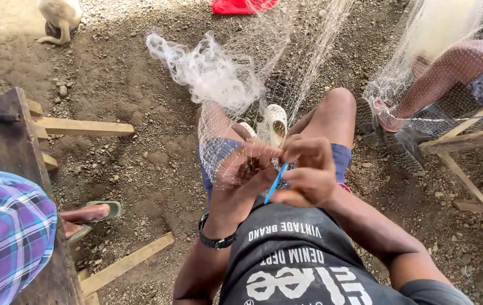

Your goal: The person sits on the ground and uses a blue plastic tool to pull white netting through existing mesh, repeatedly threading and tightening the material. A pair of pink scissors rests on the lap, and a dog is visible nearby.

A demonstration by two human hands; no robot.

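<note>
A fine white fishing net [213, 73] lies bunched on the dirt ahead and runs back over my left knee into my lap. My left hand [241, 175] grips a fold of the net mesh, fingers curled under it. My right hand [308, 172] pinches a slim blue netting needle [274, 183] that points down toward my dark shirt. Both hands meet just above my lap, between my bare knees. A black watch is on my left wrist. My foot wears a white clog [276, 122].
A person in a plaid shirt [4, 226] sits at left by a dark wooden bench [10, 141], foot in a sandal [92, 213]. Another person's leg [450, 73] under more net is at right on a wooden frame [462, 141]. A red object [236, 5] lies far ahead.
</note>
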